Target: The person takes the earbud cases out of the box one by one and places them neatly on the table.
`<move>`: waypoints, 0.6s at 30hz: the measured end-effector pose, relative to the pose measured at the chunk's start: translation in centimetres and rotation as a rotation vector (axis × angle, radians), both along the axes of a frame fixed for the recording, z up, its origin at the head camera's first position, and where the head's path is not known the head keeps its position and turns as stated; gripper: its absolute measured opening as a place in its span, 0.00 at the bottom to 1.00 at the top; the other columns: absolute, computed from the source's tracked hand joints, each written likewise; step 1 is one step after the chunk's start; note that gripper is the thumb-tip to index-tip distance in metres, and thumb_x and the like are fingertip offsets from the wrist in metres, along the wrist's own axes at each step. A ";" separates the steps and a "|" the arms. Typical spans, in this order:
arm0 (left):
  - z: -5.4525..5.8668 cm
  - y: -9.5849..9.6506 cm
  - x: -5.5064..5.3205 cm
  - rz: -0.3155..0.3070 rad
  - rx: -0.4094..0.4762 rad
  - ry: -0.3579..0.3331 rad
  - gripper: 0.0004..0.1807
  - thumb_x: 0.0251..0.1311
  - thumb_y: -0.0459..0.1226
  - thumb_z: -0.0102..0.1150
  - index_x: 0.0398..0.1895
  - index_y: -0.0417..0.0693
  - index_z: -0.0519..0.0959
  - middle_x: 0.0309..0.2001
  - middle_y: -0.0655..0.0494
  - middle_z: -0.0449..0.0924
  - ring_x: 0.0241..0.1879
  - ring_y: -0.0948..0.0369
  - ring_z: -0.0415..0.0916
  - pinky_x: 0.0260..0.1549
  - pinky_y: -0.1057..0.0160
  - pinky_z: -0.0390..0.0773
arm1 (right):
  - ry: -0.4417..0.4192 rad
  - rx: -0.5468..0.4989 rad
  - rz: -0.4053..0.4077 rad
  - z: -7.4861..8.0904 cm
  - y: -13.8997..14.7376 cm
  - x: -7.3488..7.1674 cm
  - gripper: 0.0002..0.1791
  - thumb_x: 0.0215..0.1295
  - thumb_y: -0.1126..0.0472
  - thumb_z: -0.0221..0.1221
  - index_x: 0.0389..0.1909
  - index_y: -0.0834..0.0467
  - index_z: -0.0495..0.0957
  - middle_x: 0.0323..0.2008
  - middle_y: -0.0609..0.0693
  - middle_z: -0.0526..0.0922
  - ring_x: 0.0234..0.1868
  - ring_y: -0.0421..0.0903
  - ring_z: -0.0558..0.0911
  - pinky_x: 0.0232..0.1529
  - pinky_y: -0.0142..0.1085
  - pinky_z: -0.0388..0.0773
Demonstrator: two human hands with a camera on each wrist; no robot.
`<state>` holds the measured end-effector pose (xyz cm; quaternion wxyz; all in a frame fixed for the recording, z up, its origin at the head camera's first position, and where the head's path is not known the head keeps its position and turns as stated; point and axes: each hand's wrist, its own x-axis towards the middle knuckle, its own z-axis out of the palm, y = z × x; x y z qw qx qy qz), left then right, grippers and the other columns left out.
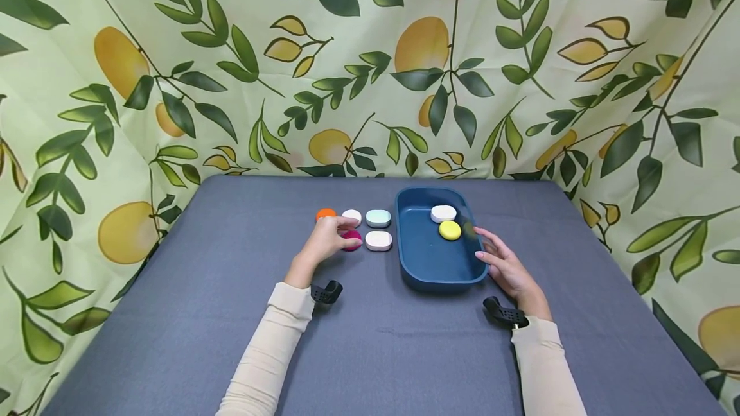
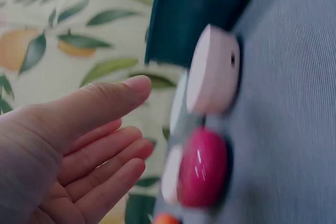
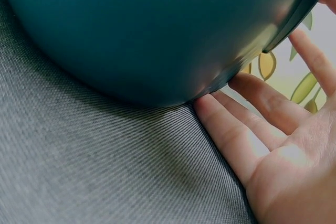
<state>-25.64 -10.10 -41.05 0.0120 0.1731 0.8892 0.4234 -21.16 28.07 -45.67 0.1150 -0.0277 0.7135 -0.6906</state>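
Note:
My left hand (image 1: 326, 241) is over a glossy magenta round piece (image 1: 351, 240), thumb and fingers apart. In the left wrist view the extended thumb (image 2: 113, 100) and fingers stand off from the magenta piece (image 2: 205, 169), with nothing between them. A pale pink oval case (image 1: 378, 241) with a small dark slot sits just right of it. My right hand (image 1: 509, 268) rests at the right wall of a blue bin (image 1: 442, 284). Its fairly straight fingers (image 3: 231, 132) touch the bin's lower side (image 3: 131, 51). Inside the bin lie a white oval case (image 1: 443, 213) and a yellow round piece (image 1: 449, 230).
Behind the left hand are an orange round piece (image 1: 325, 214), a white round piece (image 1: 351, 216) and a light aqua oval case (image 1: 378, 218), left of the bin. A grey-blue cloth covers the table (image 1: 191, 313). A leaf-patterned curtain (image 1: 358, 69) hangs behind and at the sides.

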 end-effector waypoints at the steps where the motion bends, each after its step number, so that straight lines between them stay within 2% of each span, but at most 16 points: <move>1: 0.4 0.6 0.0 -0.028 0.004 0.006 0.26 0.49 0.32 0.71 0.53 0.31 0.78 0.51 0.36 0.83 0.50 0.45 0.83 0.53 0.53 0.81 | 0.000 -0.002 0.001 0.0 0.1 0.0 0.35 0.70 0.64 0.50 0.75 0.51 0.49 0.77 0.65 0.37 0.77 0.66 0.42 0.74 0.63 0.45; 4: 1.5 2.4 0.0 -0.098 0.012 0.038 0.25 0.51 0.33 0.70 0.53 0.30 0.78 0.51 0.35 0.82 0.51 0.44 0.82 0.54 0.52 0.81 | 0.004 -0.001 0.001 0.0 0.2 0.1 0.34 0.70 0.64 0.50 0.75 0.49 0.50 0.77 0.65 0.37 0.77 0.65 0.42 0.74 0.64 0.44; 11: 4.1 6.4 -0.6 -0.158 0.024 0.055 0.25 0.54 0.36 0.69 0.56 0.37 0.78 0.54 0.41 0.82 0.54 0.47 0.81 0.57 0.56 0.80 | 0.014 -0.024 0.011 0.1 0.2 0.1 0.34 0.70 0.65 0.50 0.75 0.50 0.51 0.77 0.64 0.35 0.77 0.65 0.38 0.74 0.65 0.42; 14: 4.7 8.2 -1.0 -0.190 0.014 0.072 0.25 0.55 0.36 0.67 0.57 0.38 0.78 0.54 0.42 0.82 0.54 0.49 0.81 0.56 0.59 0.80 | 0.019 -0.031 0.015 0.1 0.2 0.0 0.34 0.70 0.66 0.49 0.74 0.51 0.50 0.77 0.64 0.33 0.78 0.65 0.36 0.74 0.64 0.41; 18: 4.6 10.7 -1.7 -0.207 0.002 0.076 0.24 0.57 0.37 0.66 0.57 0.38 0.77 0.54 0.42 0.83 0.54 0.51 0.82 0.56 0.59 0.80 | 0.018 -0.039 0.021 -0.1 0.1 0.0 0.35 0.70 0.66 0.49 0.75 0.52 0.49 0.77 0.63 0.31 0.78 0.64 0.34 0.74 0.64 0.40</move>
